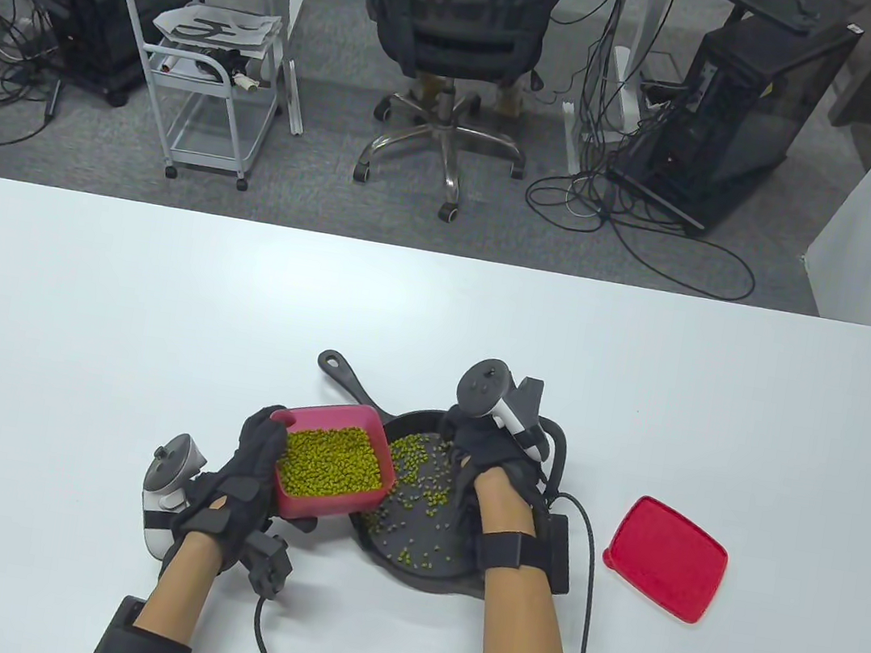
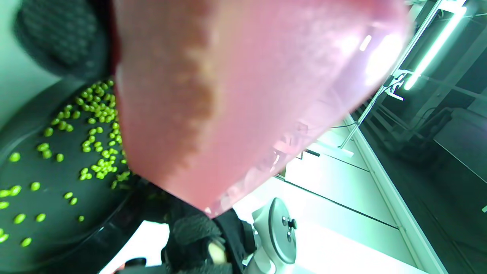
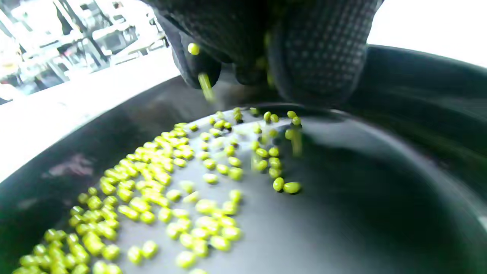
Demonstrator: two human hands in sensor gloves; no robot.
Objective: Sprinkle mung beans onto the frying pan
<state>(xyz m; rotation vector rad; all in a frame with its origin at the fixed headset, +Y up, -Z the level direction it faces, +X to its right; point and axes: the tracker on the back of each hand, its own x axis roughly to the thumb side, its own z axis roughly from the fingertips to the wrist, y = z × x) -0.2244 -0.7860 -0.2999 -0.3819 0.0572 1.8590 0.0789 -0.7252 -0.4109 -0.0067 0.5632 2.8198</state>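
A black frying pan (image 1: 412, 564) sits on the white table with green mung beans (image 1: 418, 496) scattered in it; they also show in the right wrist view (image 3: 159, 190) and the left wrist view (image 2: 95, 125). My left hand (image 1: 235, 489) grips a pink container (image 1: 330, 458) of mung beans and holds it over the pan's left edge; its underside fills the left wrist view (image 2: 236, 95). My right hand (image 1: 486, 453) hovers over the pan with its fingertips (image 3: 315, 61) bunched together, and beans fall from them.
A red lid (image 1: 667, 557) lies on the table right of the pan. The pan's handle (image 1: 350, 379) points to the back left. Cables trail from both wrists toward the table's front edge. An office chair and carts stand beyond the table.
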